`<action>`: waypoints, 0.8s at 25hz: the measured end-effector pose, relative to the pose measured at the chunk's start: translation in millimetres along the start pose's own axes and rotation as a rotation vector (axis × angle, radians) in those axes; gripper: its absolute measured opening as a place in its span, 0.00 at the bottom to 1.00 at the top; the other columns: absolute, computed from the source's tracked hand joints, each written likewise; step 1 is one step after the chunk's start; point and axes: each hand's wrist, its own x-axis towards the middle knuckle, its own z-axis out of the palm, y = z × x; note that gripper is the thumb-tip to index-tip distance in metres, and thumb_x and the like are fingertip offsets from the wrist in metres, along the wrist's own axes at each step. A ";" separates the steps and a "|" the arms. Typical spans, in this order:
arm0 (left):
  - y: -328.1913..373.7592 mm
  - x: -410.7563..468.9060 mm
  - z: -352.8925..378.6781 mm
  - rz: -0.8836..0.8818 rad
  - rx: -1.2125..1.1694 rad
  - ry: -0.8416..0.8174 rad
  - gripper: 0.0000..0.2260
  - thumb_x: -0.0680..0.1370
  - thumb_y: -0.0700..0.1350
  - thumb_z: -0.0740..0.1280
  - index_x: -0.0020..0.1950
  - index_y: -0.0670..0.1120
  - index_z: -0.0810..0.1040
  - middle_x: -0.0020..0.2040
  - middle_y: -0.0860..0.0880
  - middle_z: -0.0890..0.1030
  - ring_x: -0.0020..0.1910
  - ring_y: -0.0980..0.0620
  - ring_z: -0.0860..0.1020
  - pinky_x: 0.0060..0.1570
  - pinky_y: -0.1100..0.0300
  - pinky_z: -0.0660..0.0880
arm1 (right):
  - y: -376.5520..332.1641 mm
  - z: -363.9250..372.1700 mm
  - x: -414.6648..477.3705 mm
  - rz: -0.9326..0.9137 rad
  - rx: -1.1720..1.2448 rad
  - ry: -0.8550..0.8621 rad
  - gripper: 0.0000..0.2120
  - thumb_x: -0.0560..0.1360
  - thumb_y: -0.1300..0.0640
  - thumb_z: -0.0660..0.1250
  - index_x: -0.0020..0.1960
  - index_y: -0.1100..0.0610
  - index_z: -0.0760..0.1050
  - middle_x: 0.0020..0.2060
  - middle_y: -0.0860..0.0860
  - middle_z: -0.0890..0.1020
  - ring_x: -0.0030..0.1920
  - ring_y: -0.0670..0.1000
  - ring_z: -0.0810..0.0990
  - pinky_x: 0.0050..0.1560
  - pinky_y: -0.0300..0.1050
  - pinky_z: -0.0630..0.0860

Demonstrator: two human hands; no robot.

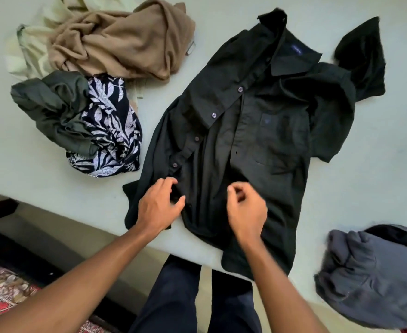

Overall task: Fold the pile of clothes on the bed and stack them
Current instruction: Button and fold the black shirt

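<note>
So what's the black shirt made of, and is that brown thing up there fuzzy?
The black shirt looks like thin woven cloth, maybe cotton, with a matte finish: it lies flat with sharp creases. Its buttons look like glossy plastic. The brown garment does look fuzzy, perhaps fleece or a soft knit: it has thick, rounded folds and a nappy surface.

Red patterned rug [4, 288] on dark floor [36, 258] at lower left, person's navy trousers [181, 299] bottom centre

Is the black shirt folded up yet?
Not yet. The black shirt lies spread out on the bed, with its collar, sleeve and buttons all showing.
</note>
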 end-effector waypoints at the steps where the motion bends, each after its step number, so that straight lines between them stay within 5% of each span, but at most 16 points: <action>1: -7.5 -5.8 2.5 -0.033 0.044 -0.018 0.21 0.74 0.55 0.71 0.64 0.51 0.72 0.53 0.52 0.75 0.52 0.49 0.78 0.48 0.50 0.78 | 11.2 5.8 -27.4 0.000 -0.058 -0.005 0.07 0.75 0.52 0.73 0.53 0.49 0.82 0.36 0.44 0.77 0.40 0.49 0.79 0.45 0.47 0.77; 6: -4.0 8.6 0.0 -0.114 0.068 0.082 0.24 0.74 0.59 0.69 0.64 0.49 0.68 0.56 0.46 0.75 0.52 0.39 0.80 0.46 0.44 0.78 | 51.5 19.3 -89.8 0.351 -0.264 -0.113 0.31 0.72 0.44 0.76 0.70 0.51 0.70 0.58 0.52 0.74 0.58 0.55 0.75 0.48 0.51 0.75; 11: 18.6 41.5 -16.6 -0.083 0.197 0.095 0.22 0.79 0.56 0.64 0.70 0.47 0.68 0.61 0.41 0.76 0.54 0.33 0.79 0.51 0.43 0.75 | 66.2 13.8 -96.3 0.349 -0.263 -0.182 0.28 0.76 0.43 0.71 0.72 0.50 0.67 0.61 0.51 0.73 0.61 0.55 0.75 0.51 0.50 0.72; 15: 18.5 64.7 -26.9 -0.097 0.314 0.018 0.15 0.80 0.50 0.62 0.62 0.43 0.71 0.59 0.38 0.77 0.55 0.31 0.78 0.53 0.42 0.74 | 75.3 2.3 -80.1 0.314 -0.281 -0.257 0.20 0.74 0.55 0.70 0.64 0.48 0.70 0.51 0.47 0.79 0.51 0.54 0.80 0.48 0.45 0.69; 18: 24.1 67.2 -45.4 0.029 0.328 0.124 0.12 0.78 0.49 0.59 0.52 0.41 0.75 0.53 0.38 0.77 0.52 0.34 0.77 0.48 0.43 0.74 | 79.8 -2.5 -76.1 0.299 -0.217 -0.342 0.15 0.74 0.59 0.69 0.58 0.49 0.74 0.37 0.45 0.80 0.44 0.51 0.80 0.46 0.44 0.71; 20: 23.8 56.1 -57.6 0.168 0.308 0.210 0.09 0.78 0.48 0.59 0.43 0.42 0.70 0.44 0.40 0.76 0.45 0.36 0.75 0.42 0.45 0.72 | 83.6 -5.8 -81.1 0.291 -0.222 -0.356 0.13 0.75 0.59 0.69 0.57 0.48 0.75 0.37 0.45 0.81 0.45 0.51 0.81 0.47 0.45 0.72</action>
